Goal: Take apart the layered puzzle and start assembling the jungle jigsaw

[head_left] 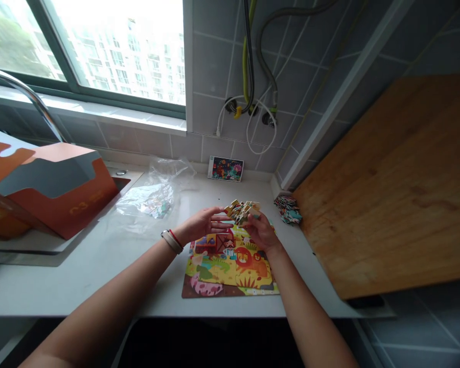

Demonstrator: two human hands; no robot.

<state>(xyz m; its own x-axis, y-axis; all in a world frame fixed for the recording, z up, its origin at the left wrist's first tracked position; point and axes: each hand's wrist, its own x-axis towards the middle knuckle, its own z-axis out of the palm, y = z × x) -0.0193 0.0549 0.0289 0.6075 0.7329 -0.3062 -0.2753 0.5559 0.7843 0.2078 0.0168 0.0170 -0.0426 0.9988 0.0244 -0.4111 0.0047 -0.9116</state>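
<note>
A colourful jigsaw puzzle (230, 268), partly assembled, lies flat on the white counter (99, 266) near its front edge. Just behind it sits a heap of loose puzzle pieces (242, 208). My left hand (203, 224) reaches in from the left, its fingers stretched toward the heap and touching its left side. A bracelet and a red band circle that wrist. My right hand (259, 230) is curled on the right side of the heap, its fingers closed on pieces there.
A second small pile of pieces (288, 208) lies at the right beside a big wooden board (387, 194) leaning on the wall. A puzzle picture card (226, 168) leans against the tiles. Crumpled plastic bags (153, 197) and an orange box (49, 194) over the sink stand left.
</note>
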